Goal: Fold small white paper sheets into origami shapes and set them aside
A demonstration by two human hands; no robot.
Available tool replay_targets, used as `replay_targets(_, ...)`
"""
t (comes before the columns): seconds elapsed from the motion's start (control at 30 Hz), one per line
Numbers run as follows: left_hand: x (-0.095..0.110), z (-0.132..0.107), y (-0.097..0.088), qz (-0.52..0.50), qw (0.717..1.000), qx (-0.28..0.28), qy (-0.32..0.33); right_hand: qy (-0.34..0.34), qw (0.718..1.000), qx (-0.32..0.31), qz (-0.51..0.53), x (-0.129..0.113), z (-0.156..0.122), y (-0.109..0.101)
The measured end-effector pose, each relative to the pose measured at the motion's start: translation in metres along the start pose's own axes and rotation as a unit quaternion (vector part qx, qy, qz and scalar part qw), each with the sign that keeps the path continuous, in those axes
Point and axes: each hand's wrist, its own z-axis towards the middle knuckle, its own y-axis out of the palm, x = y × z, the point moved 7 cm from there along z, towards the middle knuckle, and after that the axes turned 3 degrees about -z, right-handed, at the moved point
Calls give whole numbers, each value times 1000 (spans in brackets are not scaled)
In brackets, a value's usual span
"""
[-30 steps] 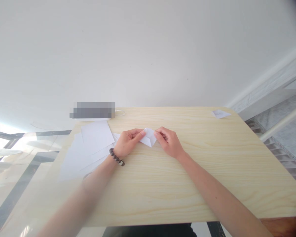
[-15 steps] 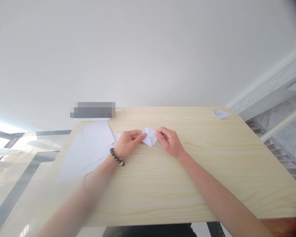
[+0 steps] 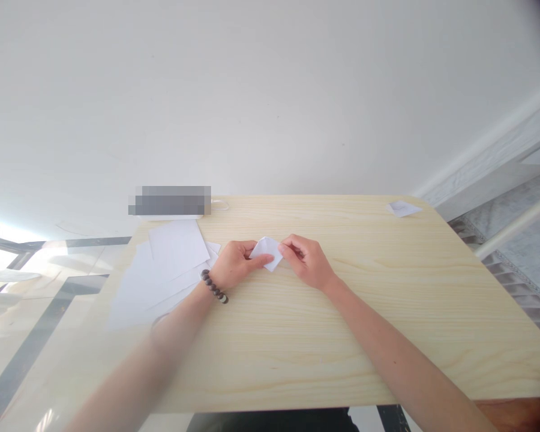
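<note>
Loose white sheets [image 3: 177, 246] lay overlapping on the left part of the wooden table [image 3: 387, 312], and a pixelated object [image 3: 171, 201] stood at the table's far left corner. The left hand [image 3: 234, 264], a beaded bracelet [image 3: 215, 287] at its wrist, gripped a small folded paper [image 3: 266, 246] over the table's middle. The right hand [image 3: 308, 259] pinched that paper's right corner. A second folded piece [image 3: 404, 208] lay near the table's far right corner.

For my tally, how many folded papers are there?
2. One folded paper is between the left hand and right hand; another lies near the far right corner of the table. Others may be hidden.
</note>
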Motion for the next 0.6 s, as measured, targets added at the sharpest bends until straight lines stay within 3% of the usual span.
replay_targets(0.1,1,0,0,3,1000,9,-3,0,1000,-1,-1,0,0,-1)
replay_targets(0.3,13,1,-3,-91,994,31,47,-22,999,-14,-22,-4,-1,0)
replay_targets(0.6,3,1,-10,-80,994,64,36,-40,998,-38,-14,-5,-1,6)
